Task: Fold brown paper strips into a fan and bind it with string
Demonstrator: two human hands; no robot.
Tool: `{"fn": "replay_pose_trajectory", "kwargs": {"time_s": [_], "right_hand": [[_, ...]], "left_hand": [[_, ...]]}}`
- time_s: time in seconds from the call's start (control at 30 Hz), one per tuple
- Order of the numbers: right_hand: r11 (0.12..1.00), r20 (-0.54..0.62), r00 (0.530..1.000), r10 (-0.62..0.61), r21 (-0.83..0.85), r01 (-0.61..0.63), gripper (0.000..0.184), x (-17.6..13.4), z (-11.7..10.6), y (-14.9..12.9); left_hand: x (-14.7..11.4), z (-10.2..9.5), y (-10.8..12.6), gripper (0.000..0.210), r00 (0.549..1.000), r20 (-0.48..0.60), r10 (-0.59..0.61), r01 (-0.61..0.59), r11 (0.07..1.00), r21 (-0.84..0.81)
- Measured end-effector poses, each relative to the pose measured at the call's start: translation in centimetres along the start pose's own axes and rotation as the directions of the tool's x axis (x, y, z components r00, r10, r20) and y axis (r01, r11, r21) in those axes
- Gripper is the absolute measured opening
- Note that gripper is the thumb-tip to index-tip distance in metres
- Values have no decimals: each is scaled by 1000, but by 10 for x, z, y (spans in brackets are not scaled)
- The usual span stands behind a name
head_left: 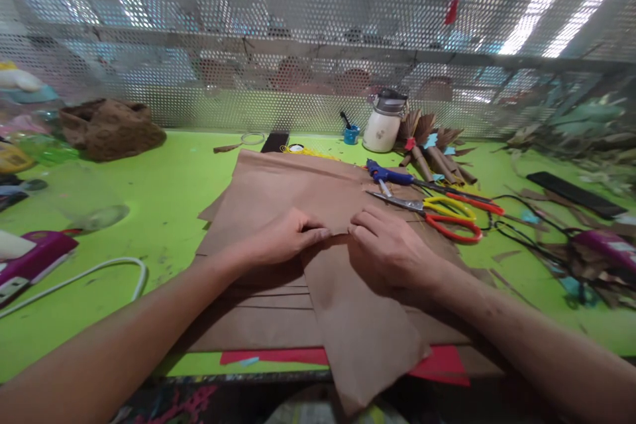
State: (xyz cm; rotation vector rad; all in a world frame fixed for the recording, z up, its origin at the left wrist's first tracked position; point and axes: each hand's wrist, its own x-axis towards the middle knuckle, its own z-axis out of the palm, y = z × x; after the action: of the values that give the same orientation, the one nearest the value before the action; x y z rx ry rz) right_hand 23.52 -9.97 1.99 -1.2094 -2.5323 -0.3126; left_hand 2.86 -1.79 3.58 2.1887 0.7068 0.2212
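Your left hand and right hand are near each other with a small gap between, both pinching the far edge of a brown paper piece. It lies in front of you over larger brown sheets; its long axis runs from your fingertips back toward you, veering a little right, and its near corner overhangs the tabletop. Red paper shows beneath at the front.

Just beyond your right hand, scissors lie with blades pointing left and handles right, and a blue glue gun rests behind them; both take up the right far part of the sheets. Farther back stand a white jar and a small blue pot, with brown paper bundles right of the jar. Well off to your left sit a purple power strip and a brown crumpled bag.
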Motion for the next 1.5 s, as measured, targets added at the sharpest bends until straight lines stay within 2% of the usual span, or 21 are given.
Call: {"fn": "replay_pose_trajectory", "kwargs": {"time_s": [0.13, 0.27, 0.33, 0.43, 0.57, 0.67, 0.9, 1.07, 1.2, 1.5], "right_hand": [[1000, 8, 1000, -17, -7, 17, 15, 1, -2, -2], [1000, -10, 1000, -5, 10, 6, 16, 0, 7, 1], [996, -35, 999, 27, 82, -24, 15, -1, 10, 2], [958, -63, 994, 91, 279, -70, 11, 1, 7, 3], [883, 27, 985, 171, 440, -166, 23, 3, 0, 1], [863, 123, 972, 199, 448, -233, 20, 3, 1, 0], [839, 121, 970, 212, 487, -244, 22, 0, 6, 4], [847, 136, 964, 226, 461, -264, 22, 0, 4, 6], [853, 129, 965, 229, 451, -263, 20, 2, 6, 5], [880, 113, 978, 177, 428, -208, 21, 5, 7, 4]], "left_hand": [[0, 2, -1, 33, 998, -20, -52, 49, 993, -111], [1, 2, -1, 32, 994, -22, -110, 105, 980, -170], [2, 2, -1, 32, 995, -29, -100, 95, 985, -146], [3, 3, 0, 32, 997, -39, -70, 67, 995, -74], [2, 9, -2, 26, 997, -73, 7, -8, 1000, -12], [1, 12, -2, 26, 993, -104, 61, -52, 995, 89], [3, 12, -1, 20, 978, -133, 162, -115, 946, 305], [4, 11, -15, 26, 974, -141, 180, -131, 945, 301], [5, 12, -23, 30, 960, -157, 232, -160, 914, 372], [6, 15, -18, 33, 956, -145, 253, -174, 894, 412]]}}
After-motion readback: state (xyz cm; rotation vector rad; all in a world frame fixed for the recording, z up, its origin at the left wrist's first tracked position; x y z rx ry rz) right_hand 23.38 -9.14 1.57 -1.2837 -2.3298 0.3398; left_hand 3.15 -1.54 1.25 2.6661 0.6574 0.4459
